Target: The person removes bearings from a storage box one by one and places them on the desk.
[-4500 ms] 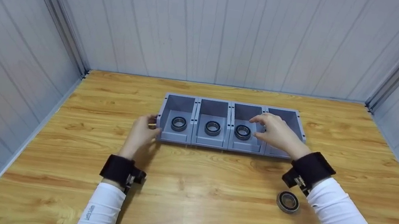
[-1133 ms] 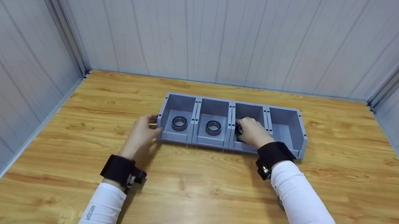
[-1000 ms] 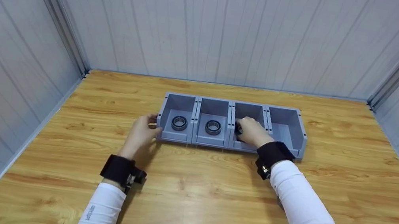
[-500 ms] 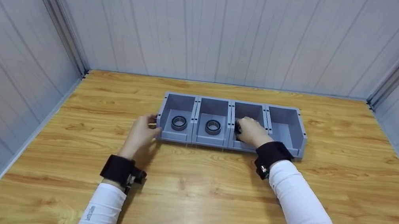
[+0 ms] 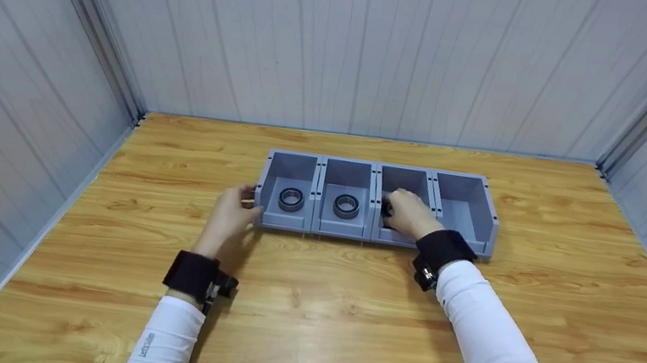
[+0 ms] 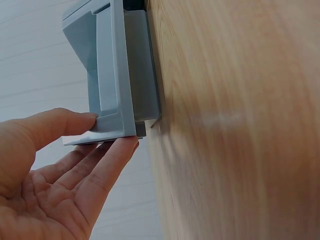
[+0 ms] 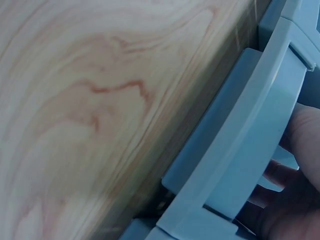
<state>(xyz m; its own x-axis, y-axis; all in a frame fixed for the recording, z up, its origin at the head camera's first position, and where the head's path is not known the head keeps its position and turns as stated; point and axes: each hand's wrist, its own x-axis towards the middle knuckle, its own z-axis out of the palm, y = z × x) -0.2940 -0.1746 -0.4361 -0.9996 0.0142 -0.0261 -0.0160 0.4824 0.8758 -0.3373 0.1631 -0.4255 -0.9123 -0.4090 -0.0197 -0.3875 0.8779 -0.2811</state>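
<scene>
- The fingers (image 5: 396, 201) of the right hand (image 5: 411, 215) are curling down inside the third compartment from the left of the grey bin row (image 5: 489, 224), closing over a dark bearing ring (image 5: 386, 209) of which only a sliver is showing at the hand's left edge.
- How firmly they are clamping that ring cannot be told from the head view; the right wrist view is showing only fingertips behind the bin's front lip.
- The left hand (image 5: 231, 213) is resting against the left front corner of the bin row, its fingers (image 6: 107, 167) lying straight and close together under the corner, with the thumb pressing on the outer wall.
- The half-hidden ring is looking black at its outer band, like the two sitting in plain sight.
- A second bearing ring (image 5: 291, 199) is lying flat on the floor of the leftmost compartment: a dark outer band, a bright metal inner race and an open centre.
- A third bearing ring (image 5: 346, 206) of the same look is lying flat in the next compartment to the right.
- The rightmost compartment (image 5: 463, 211) is showing only its bare grey floor and walls.
- The bin row is standing on the wooden table (image 5: 341, 314), towards its far edge and roughly midway between the left and right edges, its open fronts facing the person.
- Both forearms are wearing white sleeves, with a black wrist strap (image 5: 195, 277) on the left and another (image 5: 441, 250) on the right.
- Pale ribbed panels (image 5: 345, 42) are enclosing the table on the far, left and right sides.
</scene>
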